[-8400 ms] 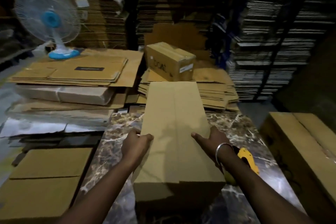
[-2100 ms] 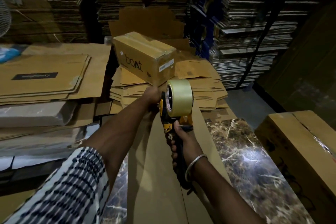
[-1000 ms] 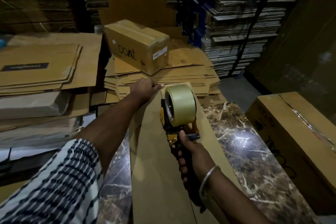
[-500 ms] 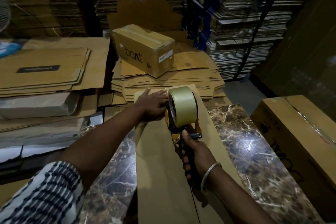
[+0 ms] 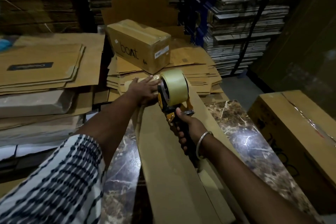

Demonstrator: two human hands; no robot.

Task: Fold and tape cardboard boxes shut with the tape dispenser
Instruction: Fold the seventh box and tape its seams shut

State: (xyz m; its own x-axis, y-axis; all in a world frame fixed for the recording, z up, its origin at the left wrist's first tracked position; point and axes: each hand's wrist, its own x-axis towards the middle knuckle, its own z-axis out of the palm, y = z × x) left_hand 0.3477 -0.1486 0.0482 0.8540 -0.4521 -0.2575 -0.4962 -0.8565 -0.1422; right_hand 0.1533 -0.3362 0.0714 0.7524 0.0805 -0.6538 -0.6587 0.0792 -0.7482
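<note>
Gripping the black handle of the yellow tape dispenser (image 5: 171, 96), our right hand (image 5: 189, 129) sets its clear roll at the far end of the long brown cardboard box (image 5: 174, 160). Our left hand (image 5: 145, 90) presses flat beside it, fingers straight. The box lies along the marbled table (image 5: 254, 147), overhanging its far edge.
</note>
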